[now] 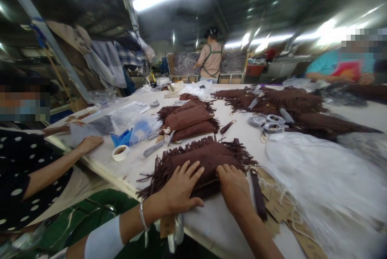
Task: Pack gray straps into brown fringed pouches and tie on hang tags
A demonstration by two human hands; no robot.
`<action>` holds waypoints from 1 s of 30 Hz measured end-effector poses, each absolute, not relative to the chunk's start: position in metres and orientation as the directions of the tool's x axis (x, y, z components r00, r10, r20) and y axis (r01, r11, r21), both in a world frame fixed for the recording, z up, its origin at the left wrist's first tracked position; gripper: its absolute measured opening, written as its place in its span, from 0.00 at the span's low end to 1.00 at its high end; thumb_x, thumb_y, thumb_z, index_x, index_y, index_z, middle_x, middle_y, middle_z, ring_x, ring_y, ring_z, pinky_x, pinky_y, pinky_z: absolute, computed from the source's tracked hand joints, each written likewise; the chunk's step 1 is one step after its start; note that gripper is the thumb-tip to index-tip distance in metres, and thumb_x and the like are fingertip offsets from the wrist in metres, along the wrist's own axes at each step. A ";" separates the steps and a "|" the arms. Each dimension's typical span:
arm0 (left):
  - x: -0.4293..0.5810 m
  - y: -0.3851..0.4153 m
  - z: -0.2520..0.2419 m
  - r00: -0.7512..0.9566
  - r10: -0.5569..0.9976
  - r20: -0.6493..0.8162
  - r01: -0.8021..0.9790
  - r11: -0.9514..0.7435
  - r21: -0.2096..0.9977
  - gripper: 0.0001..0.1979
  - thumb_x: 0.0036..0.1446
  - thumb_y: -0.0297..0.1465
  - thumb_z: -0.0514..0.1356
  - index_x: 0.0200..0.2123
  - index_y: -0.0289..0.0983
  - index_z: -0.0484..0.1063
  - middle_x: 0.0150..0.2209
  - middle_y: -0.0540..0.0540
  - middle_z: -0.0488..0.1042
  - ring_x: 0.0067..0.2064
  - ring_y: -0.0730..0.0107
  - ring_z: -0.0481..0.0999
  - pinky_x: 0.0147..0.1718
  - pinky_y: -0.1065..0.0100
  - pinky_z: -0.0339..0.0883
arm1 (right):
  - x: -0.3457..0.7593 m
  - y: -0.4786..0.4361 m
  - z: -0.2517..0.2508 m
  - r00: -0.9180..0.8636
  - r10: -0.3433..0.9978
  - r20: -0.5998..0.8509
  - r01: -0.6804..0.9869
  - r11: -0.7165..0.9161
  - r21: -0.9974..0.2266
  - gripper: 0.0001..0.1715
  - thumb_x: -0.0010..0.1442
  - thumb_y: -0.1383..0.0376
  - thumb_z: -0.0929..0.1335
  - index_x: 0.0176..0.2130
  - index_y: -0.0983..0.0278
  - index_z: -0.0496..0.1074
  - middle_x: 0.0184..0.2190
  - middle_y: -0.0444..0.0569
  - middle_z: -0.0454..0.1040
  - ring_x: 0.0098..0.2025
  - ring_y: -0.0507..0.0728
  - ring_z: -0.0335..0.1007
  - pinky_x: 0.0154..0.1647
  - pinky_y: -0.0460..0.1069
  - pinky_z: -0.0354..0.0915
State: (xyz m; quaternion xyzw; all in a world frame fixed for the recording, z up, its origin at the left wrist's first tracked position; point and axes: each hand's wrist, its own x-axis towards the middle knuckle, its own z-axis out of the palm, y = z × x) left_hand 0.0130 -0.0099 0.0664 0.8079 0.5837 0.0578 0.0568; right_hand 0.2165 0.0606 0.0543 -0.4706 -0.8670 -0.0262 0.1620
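In the head view, a brown fringed bag (pixel 211 154) lies flat on the white table (pixel 208 232), at the near edge, right in front of the person. The left hand (pixel 178 188) rests on its near left part, fingers fanned out and thumb apart. The right hand (pixel 235 188) is curled over the near right edge, knuckles up; whether it pinches the material there cannot be told. Just beside it lie a dark strap (pixel 257 194) and cardboard tags (pixel 276 206); beyond the bag sits a stack of similar bags (pixel 190 124).

The bag looks light, soft and floppy, with a matte, suede-like face unlikely to slip or break. It would probably sag if lifted by one corner, so the main panel's two sides seem the better hold, keeping fingers clear of the loose fringe (pixel 155 170), which could tangle.
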 end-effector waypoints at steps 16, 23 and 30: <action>-0.035 0.036 0.177 0.528 0.844 -0.093 0.826 -0.536 -0.174 0.06 0.58 0.24 0.58 0.38 0.37 0.73 0.32 0.44 0.79 0.34 0.61 0.79 0.31 0.68 0.69 | 0.184 0.072 0.084 -0.666 0.637 0.388 0.684 0.729 -0.024 0.30 0.62 0.71 0.67 0.62 0.65 0.62 0.56 0.56 0.71 0.54 0.64 0.66 0.55 0.57 0.60; -0.035 0.036 0.171 0.394 0.898 0.198 0.919 -0.381 -0.101 0.37 0.54 0.25 0.62 0.65 0.32 0.53 0.58 0.35 0.70 0.50 0.54 0.76 0.45 0.61 0.71 | 0.166 0.098 0.126 -0.635 0.562 0.530 0.656 0.755 -0.014 0.23 0.60 0.76 0.64 0.53 0.62 0.71 0.49 0.50 0.76 0.51 0.62 0.68 0.53 0.56 0.62; -0.063 0.103 0.184 0.215 0.897 0.387 0.961 -0.125 -0.245 0.22 0.62 0.24 0.55 0.59 0.38 0.63 0.47 0.40 0.77 0.42 0.59 0.79 0.38 0.64 0.72 | 0.139 0.114 0.130 -0.445 0.385 0.808 0.711 0.701 0.057 0.28 0.66 0.73 0.59 0.63 0.68 0.62 0.66 0.58 0.59 0.67 0.68 0.52 0.66 0.66 0.50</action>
